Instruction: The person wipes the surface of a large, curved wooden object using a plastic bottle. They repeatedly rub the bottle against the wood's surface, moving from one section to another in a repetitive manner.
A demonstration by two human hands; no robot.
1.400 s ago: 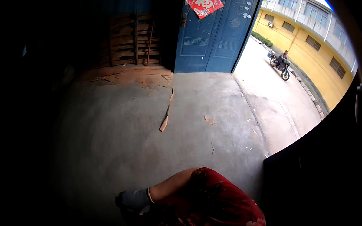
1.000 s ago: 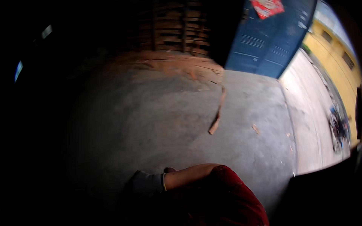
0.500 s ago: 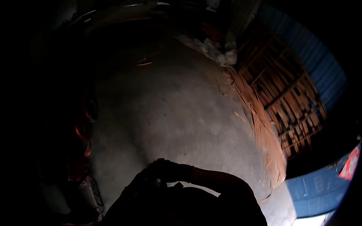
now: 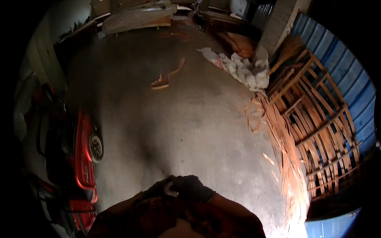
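Note:
My left hand and my right hand meet close in front of my body, at the lower middle. Both are dark, with the fingers curled in. Between them shows a small pale patch, too dim to name. My right hand looks gloved in a dark colour. Shadow hides most of the fingers. Beyond the hands lies the grey concrete floor.
At left stands a red vehicle with a small wheel. A curled wood strip lies ahead. On the right are thin wood strips, a slatted wooden rack, a white sack, a straw broom and a blue container.
The picture has brightened, and the vehicle and far end now show clearly. My view has shifted, so the floor strip and rack sit lower. My hands stay together near my body.

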